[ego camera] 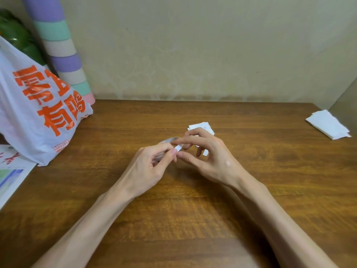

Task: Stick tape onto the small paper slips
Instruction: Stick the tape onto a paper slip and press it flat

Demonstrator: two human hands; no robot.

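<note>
Seemingly early on: the left hand [148, 165] curls round the tape roll [169, 140], held just above the surface [173, 219]. The right hand [210, 157] pinches a white piece [179, 147] at the roll's edge between thumb and forefinger; slip or tape end, I cannot tell. A pile of slips [201, 126] lies just behind the right hand, with one loose slip [206, 153] beneath its fingers. No finished slip shows, so most of the job looks left.

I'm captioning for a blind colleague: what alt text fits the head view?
Bare hands meet over a wooden table: the left hand grips a clear tape roll, the right hand pinches a small white slip. More slips lie behind them; a white plastic bag stands at left.
</note>
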